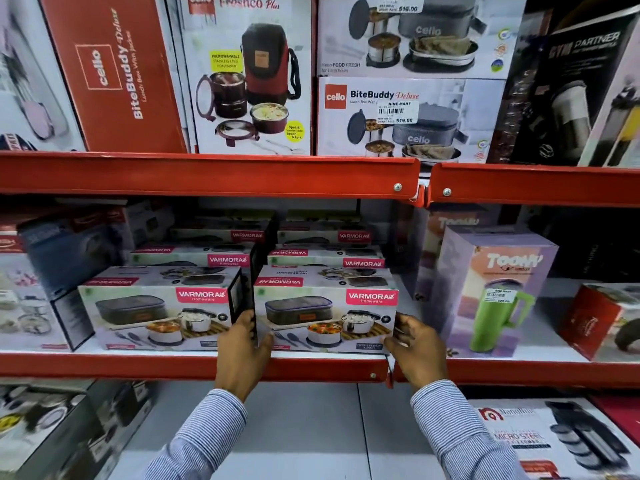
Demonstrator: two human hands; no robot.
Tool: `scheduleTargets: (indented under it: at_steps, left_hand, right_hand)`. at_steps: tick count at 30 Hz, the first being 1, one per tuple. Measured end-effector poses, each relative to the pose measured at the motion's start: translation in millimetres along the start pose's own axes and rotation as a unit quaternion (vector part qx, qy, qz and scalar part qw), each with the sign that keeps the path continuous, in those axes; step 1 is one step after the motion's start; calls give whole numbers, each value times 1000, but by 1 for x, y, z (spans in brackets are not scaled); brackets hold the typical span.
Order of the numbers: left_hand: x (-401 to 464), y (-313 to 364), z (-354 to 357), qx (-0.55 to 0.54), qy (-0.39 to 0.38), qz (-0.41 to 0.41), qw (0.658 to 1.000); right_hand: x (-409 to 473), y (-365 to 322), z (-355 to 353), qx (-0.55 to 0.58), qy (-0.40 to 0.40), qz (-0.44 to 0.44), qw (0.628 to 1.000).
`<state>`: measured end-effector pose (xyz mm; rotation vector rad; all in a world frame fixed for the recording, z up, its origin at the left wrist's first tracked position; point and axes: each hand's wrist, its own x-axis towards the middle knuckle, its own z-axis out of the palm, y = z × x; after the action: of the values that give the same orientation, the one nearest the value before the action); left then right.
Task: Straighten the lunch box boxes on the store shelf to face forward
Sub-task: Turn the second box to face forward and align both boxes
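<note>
Left hand (242, 344) and right hand (414, 344) clasp the ends of the right front Varmora lunch box box (325, 317) on the middle shelf (311, 367). Step: squaring it, apparently. Next: slight alignment with the left Varmora box (159, 315).

Red metal shelving (207, 174), 2 rails meeting at screwed joint (422, 194); pale shelf boards; bright even store light.

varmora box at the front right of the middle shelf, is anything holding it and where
Yes. Both hands hold the front right Varmora box by its lower side edges: the left hand on its left edge, the right hand on its right edge. It rests on the shelf.
</note>
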<state>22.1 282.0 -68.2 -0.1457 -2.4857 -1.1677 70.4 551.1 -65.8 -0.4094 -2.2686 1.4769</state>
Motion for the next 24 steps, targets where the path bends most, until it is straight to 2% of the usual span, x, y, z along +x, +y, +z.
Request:
scheduleTargets:
  at_steps: [7,24]
  left_hand:
    - [-8,-2,-5,-7,4,31,999]
    - [-18,-2,-10,24,11,19,999]
  right_hand:
    - [-8,-1,-3,-24,2,-8,1000]
    - [-20,0,-9,-16,-2,-5,1000]
